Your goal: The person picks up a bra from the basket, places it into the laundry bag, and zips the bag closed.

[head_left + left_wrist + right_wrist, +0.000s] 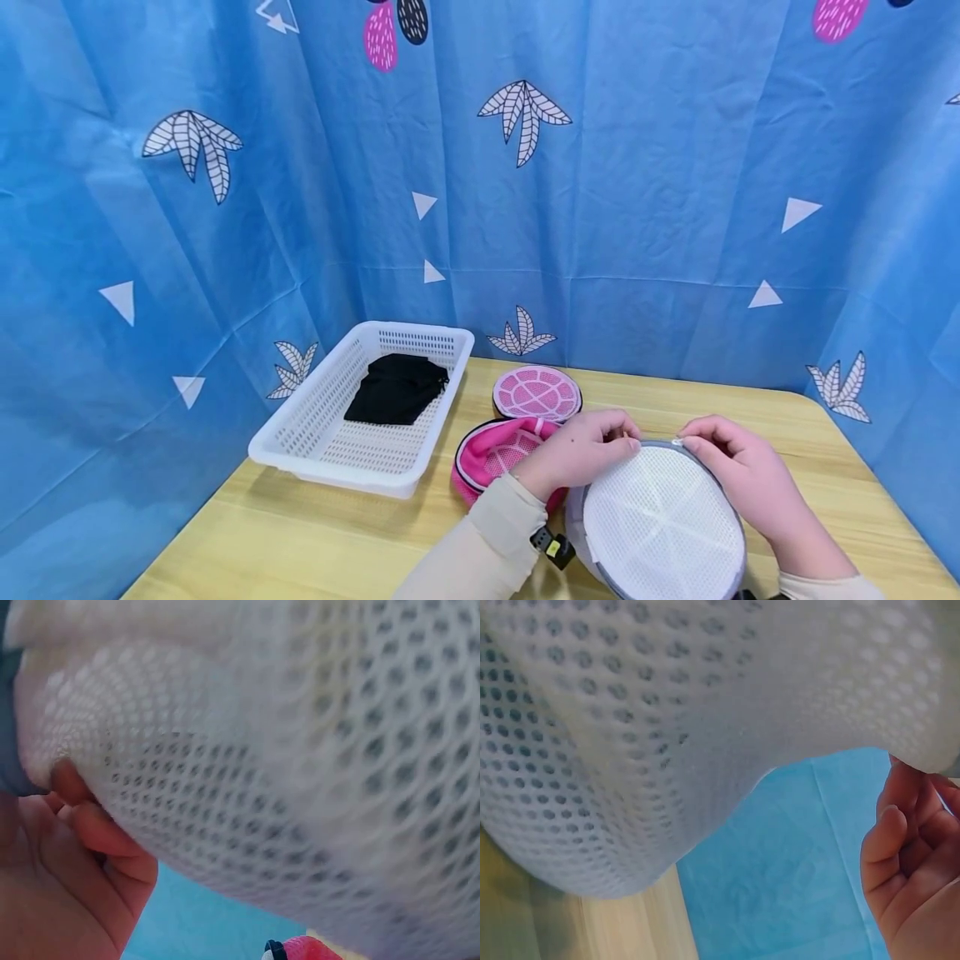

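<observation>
A round white mesh laundry bag (663,521) with grey trim is tilted up at the table's front right. My left hand (581,446) pinches its grey rim at the upper left. On the upper right of the same rim, my right hand (753,479) pinches the edge beside a small white zipper pull (677,442). Both wrist views are largely filled by the white mesh, with curled fingers at its edge. Behind my left forearm, partly hidden, lies an open pink mesh laundry bag (480,454).
A pink-topped round mesh bag (537,392) lies behind the open pink one. To the left stands a white plastic basket (300,462) holding a folded black cloth (397,389). Blue patterned curtains (637,208) hang around the wooden table (277,542).
</observation>
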Tool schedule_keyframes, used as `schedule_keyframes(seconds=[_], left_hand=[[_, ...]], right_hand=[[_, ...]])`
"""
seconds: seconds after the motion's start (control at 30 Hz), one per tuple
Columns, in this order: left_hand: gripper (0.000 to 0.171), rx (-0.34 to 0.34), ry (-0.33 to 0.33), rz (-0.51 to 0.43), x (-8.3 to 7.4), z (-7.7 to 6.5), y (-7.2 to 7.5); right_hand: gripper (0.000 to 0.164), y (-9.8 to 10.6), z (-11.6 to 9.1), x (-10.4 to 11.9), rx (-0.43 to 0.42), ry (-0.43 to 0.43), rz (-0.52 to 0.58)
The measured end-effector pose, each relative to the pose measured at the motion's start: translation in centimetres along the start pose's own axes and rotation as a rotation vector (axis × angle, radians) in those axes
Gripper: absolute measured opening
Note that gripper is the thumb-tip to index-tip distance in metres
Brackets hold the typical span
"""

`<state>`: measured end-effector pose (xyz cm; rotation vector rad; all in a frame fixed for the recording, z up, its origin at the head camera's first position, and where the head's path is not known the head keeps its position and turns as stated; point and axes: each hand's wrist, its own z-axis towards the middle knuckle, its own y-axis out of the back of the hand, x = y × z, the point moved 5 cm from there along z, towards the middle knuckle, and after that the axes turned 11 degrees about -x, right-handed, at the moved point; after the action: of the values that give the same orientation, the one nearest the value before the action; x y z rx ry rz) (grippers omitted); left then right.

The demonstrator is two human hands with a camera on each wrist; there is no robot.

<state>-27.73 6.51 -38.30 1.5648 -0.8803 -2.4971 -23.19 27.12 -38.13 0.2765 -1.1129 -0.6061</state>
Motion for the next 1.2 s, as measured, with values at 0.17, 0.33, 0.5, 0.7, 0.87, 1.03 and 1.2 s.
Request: schedule_keyframes(seconds=[0.17,0.33,0.5,0.7,0.87,1.03,1.2], left_hand=[[0.029,0.087,-0.013,0.066,-0.2,-0.2,-0.2],[0.027,0.127,-0.044,0.086,-0.2,-0.3,-0.5],[0.025,0.112,-0.113,0.139,-0.3,-0.2,-0.6],[0.022,0.109,-0.102,0.133,-0.3,-0.3,-0.9],[0.021,0.125,-0.095,0.146,-0.3,-0.6,-1.1],[0.018,0.139,-0.12,0.207,-0.4,-0.7,-1.3],[0.017,0.138,-0.187,0.279,-0.7,-0.5,-1.4]], right_hand=[[0.016,-0.2,-0.1,0.2,0.019,0.028,0.017],[0.015,-0.5,-0.2,0.1,0.032,0.04,0.034],[0.014,-1.1,-0.6,0.3,0.048,0.082,0.046],[0.012,-1.7,-0.9,0.7,0.05,0.097,0.065],[0.009,-2.2,-1.0,0.9,0.055,0.113,0.068],[0.008,-2.7,-1.1,1.0,0.077,0.126,0.079],[0.009,-2.9,-1.2,1.2,0.125,0.125,0.109]])
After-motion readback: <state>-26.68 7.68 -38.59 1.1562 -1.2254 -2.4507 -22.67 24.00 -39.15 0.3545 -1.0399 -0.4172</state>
